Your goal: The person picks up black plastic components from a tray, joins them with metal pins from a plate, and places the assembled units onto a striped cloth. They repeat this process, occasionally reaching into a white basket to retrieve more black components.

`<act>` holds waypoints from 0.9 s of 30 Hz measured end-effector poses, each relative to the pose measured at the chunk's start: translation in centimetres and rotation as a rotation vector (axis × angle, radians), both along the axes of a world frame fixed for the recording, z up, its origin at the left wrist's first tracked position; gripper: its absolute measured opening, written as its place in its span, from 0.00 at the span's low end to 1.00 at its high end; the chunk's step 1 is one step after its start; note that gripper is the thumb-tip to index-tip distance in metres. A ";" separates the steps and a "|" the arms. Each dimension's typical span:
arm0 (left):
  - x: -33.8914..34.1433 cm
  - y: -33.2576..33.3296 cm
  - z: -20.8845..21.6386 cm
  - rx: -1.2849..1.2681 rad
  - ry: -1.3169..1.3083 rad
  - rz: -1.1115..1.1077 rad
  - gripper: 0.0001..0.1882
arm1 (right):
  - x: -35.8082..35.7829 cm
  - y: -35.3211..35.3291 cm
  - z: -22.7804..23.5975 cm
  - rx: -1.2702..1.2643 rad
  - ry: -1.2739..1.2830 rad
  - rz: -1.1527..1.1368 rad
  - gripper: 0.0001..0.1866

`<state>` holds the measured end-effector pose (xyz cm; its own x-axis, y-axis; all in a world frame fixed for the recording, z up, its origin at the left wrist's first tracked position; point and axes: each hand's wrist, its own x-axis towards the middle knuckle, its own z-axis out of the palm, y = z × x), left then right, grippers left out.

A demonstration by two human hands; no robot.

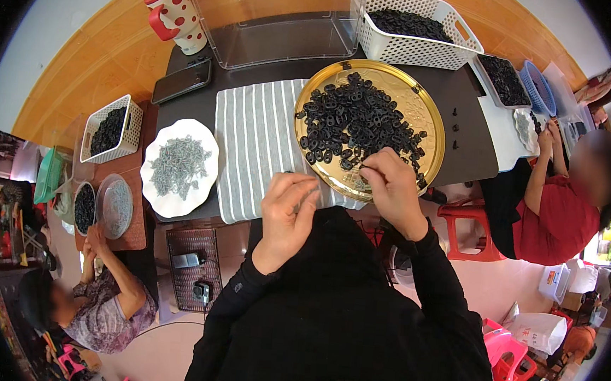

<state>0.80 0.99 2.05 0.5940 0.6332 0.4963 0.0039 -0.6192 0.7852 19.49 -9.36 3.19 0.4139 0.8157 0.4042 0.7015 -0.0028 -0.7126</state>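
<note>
A round golden tray (434,122) carries a heap of small black plastic parts (357,116), each with holes in it. Over its near rim, my right hand (394,189) has thumb and fingertips pinched together; whatever is between them is too small to name. My left hand (286,217) is held above the near edge of a grey-and-white striped cloth (253,130), left of the tray. Its fingers curl toward the thumb, and anything within them is hidden. To the left of the cloth, a white scalloped plate (202,194) holds many small pale grey, translucent-looking pieces (179,167).
Behind the tray stand a clear plastic bin (280,40) and a white basket (414,53) of black parts. A phone (182,81) and a spotted tumbler (176,15) sit at back left. Co-workers sit on the left (109,311) and right (559,215), beside a red stool (469,230).
</note>
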 end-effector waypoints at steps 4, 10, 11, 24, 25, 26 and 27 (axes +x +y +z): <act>1.2 -1.6 0.8 -0.427 -0.047 -0.149 0.07 | -1.9 -0.4 0.1 0.107 0.314 0.108 0.08; 0.1 -1.3 -0.2 -0.478 -0.126 -0.153 0.06 | -5.6 -0.6 -0.3 0.188 0.467 0.125 0.08; -0.2 -1.1 0.1 -0.418 -0.092 -0.126 0.06 | -5.3 -0.7 -0.2 0.188 0.468 0.118 0.08; -3.5 2.6 -0.8 0.420 0.367 0.317 0.12 | -1.1 -1.6 -0.4 0.021 -0.053 -0.055 0.05; -3.5 2.6 -0.8 0.398 0.336 0.308 0.12 | -1.1 -1.5 -0.3 0.017 -0.081 -0.049 0.06; -3.4 2.7 -0.8 0.397 0.337 0.310 0.12 | -1.1 -1.4 -0.3 0.014 -0.110 -0.044 0.06; -3.3 2.7 -0.6 0.376 0.326 0.309 0.11 | -1.0 -1.2 -0.3 0.013 -0.108 -0.042 0.06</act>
<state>-2.52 3.72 1.47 0.5697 0.6170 0.5429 0.4332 -0.7868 0.4396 18.53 -10.57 2.85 0.4009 0.7927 0.4591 0.7739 -0.0249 -0.6328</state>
